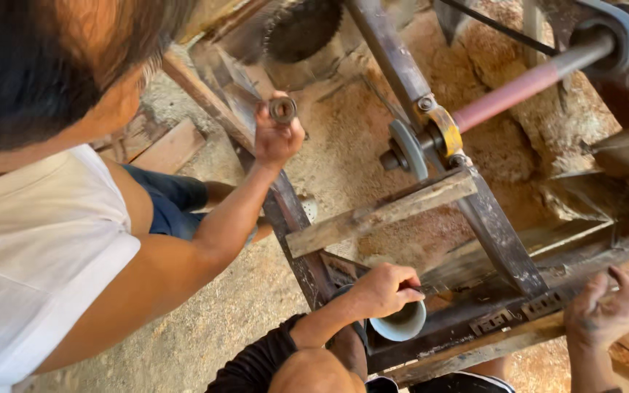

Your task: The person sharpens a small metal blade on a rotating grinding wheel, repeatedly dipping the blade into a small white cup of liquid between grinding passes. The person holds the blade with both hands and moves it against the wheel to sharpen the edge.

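Note:
My left hand (381, 289) comes out of a black sleeve and grips a round grey metal disc (404, 325) against the lower rail of a rusty steel frame (491, 220). My right hand (610, 311) lies on the frame's rail (525, 313) at the right, fingers curled over its edge. A co-worker in a white shirt reaches in from the left; that person's hand (277, 140) holds up a small round metal ring (283, 110). A shaft with a reddish sleeve (512, 90) ends in a grey flange (408, 150) above the frame.
A toothed circular saw blade (302, 29) sits at the top. A rough wooden plank (381, 212) lies across the frame. A pulley with a belt (615, 29) is at the top right. Sawdust (343, 145) covers the ground, and the co-worker's head (45, 65) fills the top left.

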The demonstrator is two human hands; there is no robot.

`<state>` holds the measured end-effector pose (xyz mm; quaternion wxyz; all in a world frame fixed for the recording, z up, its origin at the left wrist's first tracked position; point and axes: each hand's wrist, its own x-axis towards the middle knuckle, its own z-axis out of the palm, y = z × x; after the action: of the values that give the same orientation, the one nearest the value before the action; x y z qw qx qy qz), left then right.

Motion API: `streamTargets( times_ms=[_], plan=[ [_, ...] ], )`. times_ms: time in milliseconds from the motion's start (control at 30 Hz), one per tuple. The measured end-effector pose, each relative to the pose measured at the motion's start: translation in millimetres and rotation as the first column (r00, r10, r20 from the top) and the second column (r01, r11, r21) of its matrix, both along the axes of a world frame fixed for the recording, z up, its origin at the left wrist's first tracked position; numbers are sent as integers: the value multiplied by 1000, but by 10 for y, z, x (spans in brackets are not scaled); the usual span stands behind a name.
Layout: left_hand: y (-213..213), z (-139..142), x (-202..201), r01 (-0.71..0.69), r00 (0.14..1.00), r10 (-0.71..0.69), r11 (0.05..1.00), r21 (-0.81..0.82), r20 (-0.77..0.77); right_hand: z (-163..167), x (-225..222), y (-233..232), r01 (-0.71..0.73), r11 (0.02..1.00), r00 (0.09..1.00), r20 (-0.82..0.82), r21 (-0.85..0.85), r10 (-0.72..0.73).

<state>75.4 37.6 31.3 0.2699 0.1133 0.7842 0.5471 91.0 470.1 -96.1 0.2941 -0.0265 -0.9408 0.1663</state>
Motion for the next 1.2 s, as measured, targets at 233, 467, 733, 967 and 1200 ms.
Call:
streamTargets(
  times_ms=[233,467,733,967,1200],
  plan=[
    [123,-92,102,-82,995,84,995,49,-56,178,215,-638,-219,939,975,-91,-263,202],
    [102,-138,139,-42,998,42,999,14,-55,649,692,-1898,246,394,757,430,-886,493],
    [48,-200,196,-19,1000,19,1000,21,-17,473,719,-2076,329,201,737,384,-923,556],
    [-92,-243,-405,-247,943,254,967,-62,214,588,522,-1670,256,660,763,567,-706,310],
    [-49,-405,-964,-426,852,282,864,270,441,682,436,-1613,216,523,875,401,-824,270]
  ],
)
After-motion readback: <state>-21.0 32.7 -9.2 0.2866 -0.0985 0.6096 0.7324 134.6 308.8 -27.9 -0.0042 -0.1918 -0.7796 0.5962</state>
